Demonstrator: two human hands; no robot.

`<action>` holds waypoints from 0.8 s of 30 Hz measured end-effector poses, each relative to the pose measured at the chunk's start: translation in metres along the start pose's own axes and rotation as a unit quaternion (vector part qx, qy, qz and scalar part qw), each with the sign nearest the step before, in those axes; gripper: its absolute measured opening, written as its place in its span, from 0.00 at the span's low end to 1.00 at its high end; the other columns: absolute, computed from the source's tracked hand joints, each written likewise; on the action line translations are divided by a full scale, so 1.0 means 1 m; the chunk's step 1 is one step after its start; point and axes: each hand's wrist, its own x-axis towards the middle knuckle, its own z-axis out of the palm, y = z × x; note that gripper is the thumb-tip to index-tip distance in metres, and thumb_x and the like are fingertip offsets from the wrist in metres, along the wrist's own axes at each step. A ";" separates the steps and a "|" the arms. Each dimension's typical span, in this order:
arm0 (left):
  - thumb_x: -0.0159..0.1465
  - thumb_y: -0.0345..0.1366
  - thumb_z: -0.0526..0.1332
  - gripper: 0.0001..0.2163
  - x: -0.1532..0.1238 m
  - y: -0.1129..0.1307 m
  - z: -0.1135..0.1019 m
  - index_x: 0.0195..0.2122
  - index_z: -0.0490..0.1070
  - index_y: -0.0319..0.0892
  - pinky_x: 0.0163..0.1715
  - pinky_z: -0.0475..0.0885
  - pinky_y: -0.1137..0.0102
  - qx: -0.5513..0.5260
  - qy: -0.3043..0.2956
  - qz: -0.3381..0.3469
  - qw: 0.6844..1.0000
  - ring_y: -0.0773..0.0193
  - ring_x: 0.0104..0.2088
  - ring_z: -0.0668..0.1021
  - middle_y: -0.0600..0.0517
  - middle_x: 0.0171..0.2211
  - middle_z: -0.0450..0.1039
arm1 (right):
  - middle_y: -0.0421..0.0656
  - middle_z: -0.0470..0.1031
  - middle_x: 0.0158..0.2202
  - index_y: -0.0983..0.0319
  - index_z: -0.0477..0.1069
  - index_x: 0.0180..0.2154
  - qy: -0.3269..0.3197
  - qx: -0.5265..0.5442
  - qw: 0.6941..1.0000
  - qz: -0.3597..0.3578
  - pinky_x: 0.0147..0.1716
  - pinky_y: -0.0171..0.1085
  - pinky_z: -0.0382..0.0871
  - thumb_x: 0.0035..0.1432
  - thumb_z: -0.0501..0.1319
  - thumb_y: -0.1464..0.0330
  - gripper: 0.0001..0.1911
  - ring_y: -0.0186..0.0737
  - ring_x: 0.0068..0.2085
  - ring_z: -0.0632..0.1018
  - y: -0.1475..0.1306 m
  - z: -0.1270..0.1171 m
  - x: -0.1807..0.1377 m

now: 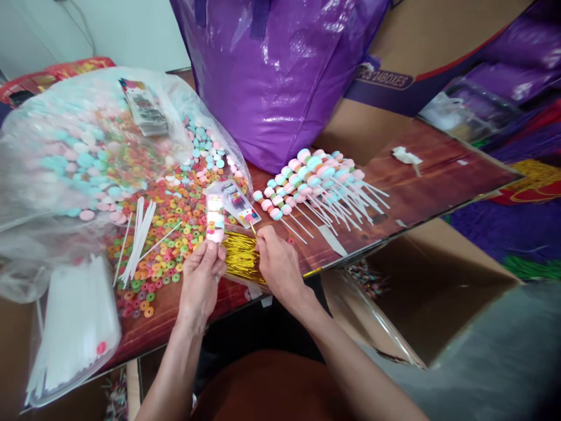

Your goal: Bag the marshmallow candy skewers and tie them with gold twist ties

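Wood-grain laminate covers the surface (421, 175), a thin board whose near edge runs just in front of the person's wrists. Its right corner overhangs an open cardboard box (460, 280). A purple bag (280, 76) stands at the far edge. A large clear plastic bag (56, 146) of sweets occupies the left side and spills loose candy rings (175, 216) across the board. White sticks (139, 234) lie on the rings. A fan of candy skewers (315, 175) lies right of centre.

The left hand (201, 280) has its grip closed around the lower end of a bagged candy stick (215, 217), held upright above the near edge. The right hand (276, 263) pinches one gold twist tie (253, 228) just beside that stick, over the bundle of gold ties (240, 256).

Bare board for movement lies between the skewers and the right corner. The left half is crowded up to its edge.
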 end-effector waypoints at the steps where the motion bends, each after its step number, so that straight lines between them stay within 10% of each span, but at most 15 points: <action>1: 0.52 0.39 0.74 0.14 0.000 -0.001 0.002 0.28 0.71 0.37 0.19 0.53 0.80 0.002 0.006 -0.009 1.000 0.79 0.19 0.57 0.55 0.24 0.66 | 0.44 0.76 0.31 0.61 0.68 0.38 0.021 0.072 0.997 -0.018 0.35 0.36 0.66 0.66 0.50 0.72 0.09 0.41 0.34 0.77 0.001 -0.001 -0.003; 11: 0.59 0.38 0.68 0.10 -0.008 -0.015 0.017 0.35 0.66 0.44 0.20 0.56 0.80 0.069 -0.023 0.033 0.997 0.74 0.23 0.64 0.59 0.24 0.64 | 0.37 0.71 0.24 0.61 0.69 0.29 -0.019 0.402 0.915 -0.016 0.28 0.32 0.68 0.61 0.59 0.68 0.07 0.33 0.26 0.73 -0.014 0.009 -0.008; 24: 0.56 0.37 0.71 0.12 -0.004 -0.011 0.019 0.29 0.68 0.39 0.17 0.51 0.82 -0.019 -0.050 -0.039 0.998 0.78 0.18 0.55 0.59 0.20 0.62 | 0.38 0.71 0.27 0.60 0.68 0.30 -0.027 0.391 0.920 -0.008 0.30 0.34 0.65 0.63 0.57 0.66 0.08 0.34 0.28 0.70 -0.012 0.007 -0.010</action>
